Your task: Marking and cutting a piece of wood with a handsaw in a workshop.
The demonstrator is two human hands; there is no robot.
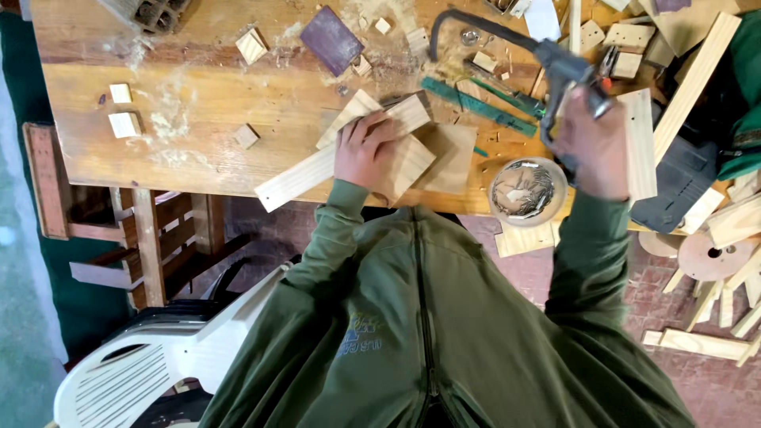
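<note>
Head view, looking straight down. Left hand [366, 150] lies flat, fingers spread and pressing down on a stack of pale wooden boards [380, 147] near the front edge of the wooden counter [198, 95]; the grip is open-palmed, not curled round anything, holding the boards by weight alone. One long strip of the stack juts out toward the lower left, past the hand. Right hand [593, 147] is raised above the counter's right part, its grip closed tight round the handle of a dark pneumatic nail gun [564, 71], whose black air hose [476, 24] arcs up and back across the counter. Gun and boards are well apart, gun to the right of the stack. Just below the right hand, at the counter's front edge, a round clear tub of metal fasteners [526, 189]. Between the hands, a green ruler [476, 107] lies slantwise. Farther back: a purple sanding block [331, 38], small wood blocks [124, 124] at left, sawdust scattered. Many timber offcuts [697, 75] piled at right; more on the brick floor, with a wooden disc [708, 255]. White plastic chair [143, 368] at lower left. Person wears a green zipped jacket [444, 317].
</note>
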